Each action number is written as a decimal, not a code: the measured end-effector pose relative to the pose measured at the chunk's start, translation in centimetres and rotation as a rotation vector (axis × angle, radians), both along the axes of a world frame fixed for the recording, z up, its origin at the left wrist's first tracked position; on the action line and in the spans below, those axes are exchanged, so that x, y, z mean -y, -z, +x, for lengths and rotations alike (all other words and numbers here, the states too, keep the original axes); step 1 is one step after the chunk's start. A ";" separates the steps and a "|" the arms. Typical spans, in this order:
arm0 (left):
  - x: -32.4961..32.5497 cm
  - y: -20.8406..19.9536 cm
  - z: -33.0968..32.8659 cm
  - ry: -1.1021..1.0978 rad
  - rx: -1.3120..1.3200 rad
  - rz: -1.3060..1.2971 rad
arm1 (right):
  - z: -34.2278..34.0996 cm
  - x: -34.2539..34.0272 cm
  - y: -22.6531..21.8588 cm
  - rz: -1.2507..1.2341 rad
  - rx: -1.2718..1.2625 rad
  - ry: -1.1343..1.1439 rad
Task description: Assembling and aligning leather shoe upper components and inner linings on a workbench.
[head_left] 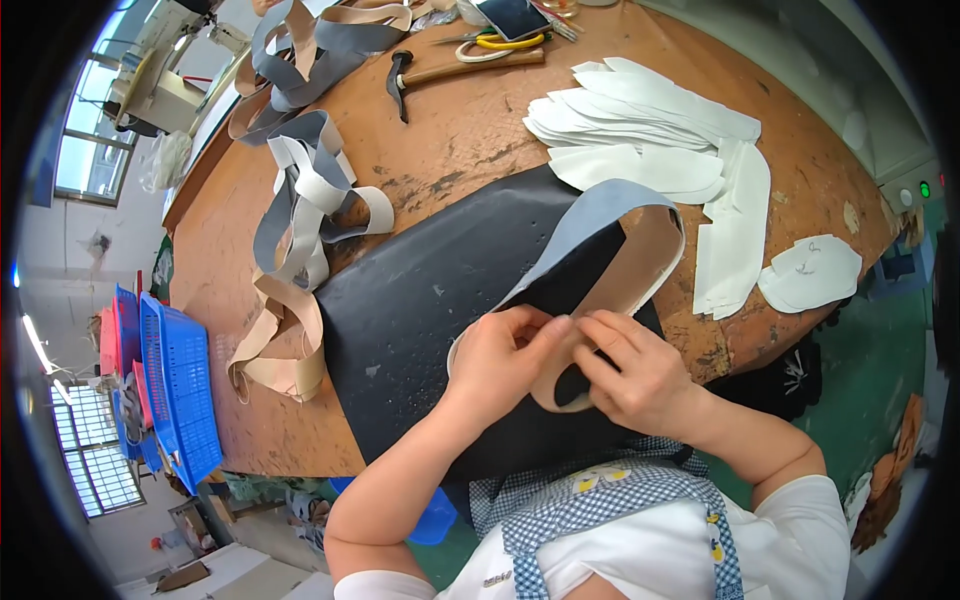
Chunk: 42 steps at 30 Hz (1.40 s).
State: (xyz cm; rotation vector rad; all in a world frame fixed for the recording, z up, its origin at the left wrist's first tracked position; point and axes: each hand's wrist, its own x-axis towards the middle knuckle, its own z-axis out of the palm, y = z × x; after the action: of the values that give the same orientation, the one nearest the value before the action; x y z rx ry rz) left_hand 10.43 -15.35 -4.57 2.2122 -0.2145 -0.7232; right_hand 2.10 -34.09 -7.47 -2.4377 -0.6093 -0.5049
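Note:
Both my hands hold a looped shoe-upper-like piece (640,258), blue-grey on one face and tan on the other, with a pale edge. Its closed curve points away from me, toward the white pieces. My left hand (492,365) pinches it with thumb and forefinger from the left. My right hand (640,372) grips it from the right, fingers curled, and the two sets of fingertips meet at its middle. Part of the piece is hidden behind the fingers. Beneath it a black sheet (400,300) lies on the brown table and hangs toward my lap.
White cut pieces (640,110) are stacked at the far right, with a smaller pair (812,272) near the right edge. Joined grey and tan loops (300,220) trail along the left. A hammer (470,72) and yellow-handled scissors (510,42) lie far back. Blue baskets (180,390) stand left.

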 end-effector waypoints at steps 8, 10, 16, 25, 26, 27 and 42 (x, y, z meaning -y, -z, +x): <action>0.8 -0.7 -1.6 0.114 0.358 0.106 | 0.7 0.2 1.0 -0.174 0.036 0.059; 1.2 -0.4 -1.5 0.172 0.418 0.124 | 0.8 0.3 0.9 -0.154 0.021 0.052; 0.6 0.9 -1.5 0.196 0.537 0.045 | 0.4 0.4 1.0 -0.193 0.000 0.058; 0.2 1.8 -1.3 -0.022 0.332 -0.087 | 0.3 0.5 1.0 -0.252 0.033 0.043; 0.2 1.8 -1.3 -0.022 0.333 -0.085 | 0.3 0.5 0.9 -0.250 0.034 0.043; 0.2 1.7 -1.2 -0.034 0.314 -0.084 | 0.3 0.5 0.9 -0.239 0.028 0.043; 0.2 1.1 -0.6 -0.081 0.159 -0.024 | 0.3 -0.1 0.4 -0.256 -0.011 0.038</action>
State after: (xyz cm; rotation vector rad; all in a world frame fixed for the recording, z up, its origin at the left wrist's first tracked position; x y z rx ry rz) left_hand 9.80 -15.57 -5.69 2.2435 -0.2106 -0.4985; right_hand 2.42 -34.02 -7.89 -2.6960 -0.6597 -0.4520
